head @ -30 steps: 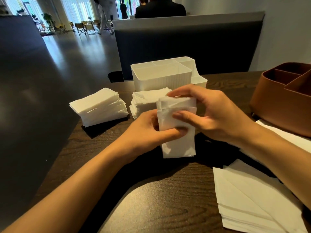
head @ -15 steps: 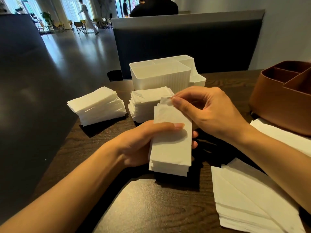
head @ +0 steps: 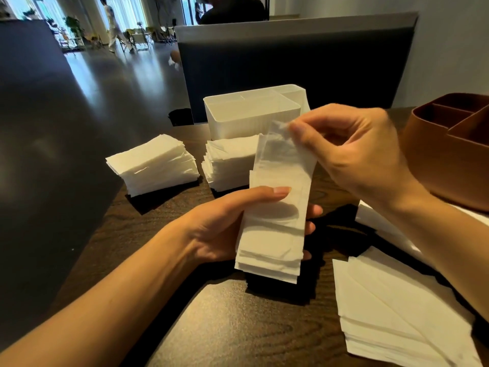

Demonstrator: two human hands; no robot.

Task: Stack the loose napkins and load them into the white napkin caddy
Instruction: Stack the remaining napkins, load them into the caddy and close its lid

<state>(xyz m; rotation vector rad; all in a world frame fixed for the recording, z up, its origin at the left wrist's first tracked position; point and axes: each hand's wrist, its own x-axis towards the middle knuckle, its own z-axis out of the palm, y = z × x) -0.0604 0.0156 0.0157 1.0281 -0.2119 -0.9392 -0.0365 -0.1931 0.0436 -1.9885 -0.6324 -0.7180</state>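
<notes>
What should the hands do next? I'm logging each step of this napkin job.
Probably lay the lifted top napkin flat again and square the bundle. The right hand pinches its far end up, the left hand holds the bundle with uneven edges, and the white caddy looks empty.

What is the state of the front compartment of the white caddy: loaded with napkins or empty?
Empty as far as visible: the white caddy's front compartment shows only bare inner walls; its floor is hidden.
</notes>
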